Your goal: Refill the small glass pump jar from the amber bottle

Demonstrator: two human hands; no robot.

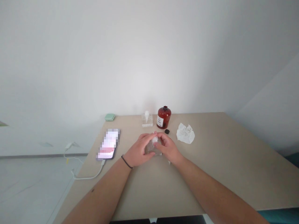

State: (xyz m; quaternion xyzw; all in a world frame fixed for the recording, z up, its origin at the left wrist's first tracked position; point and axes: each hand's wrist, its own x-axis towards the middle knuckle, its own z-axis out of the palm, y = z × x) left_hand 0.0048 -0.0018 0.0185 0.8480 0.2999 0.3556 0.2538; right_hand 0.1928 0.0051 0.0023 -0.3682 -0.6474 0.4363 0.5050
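Both hands meet around a clear, squat glass bottle (151, 149) on the table. My left hand (139, 151) wraps its left side, with the thumb in front and the fingers behind. My right hand (168, 148) curls over from the right, its thumb and fingers at the pale round top (154, 140). The fingers hide part of the bottle. Just beyond the hands lies a small black cap (167, 131). Behind it stands a brown-red bottle (163, 118) with a white label and no cap on its neck.
A clear square glass piece (147, 120) with a white rounded top stands at the back. Right of the hands lies a crumpled white tissue (185, 133). On the left are a lit phone (108, 144), its white cable (90, 178) and a green case (109, 117). A wall (149, 56) borders the table (224, 155).
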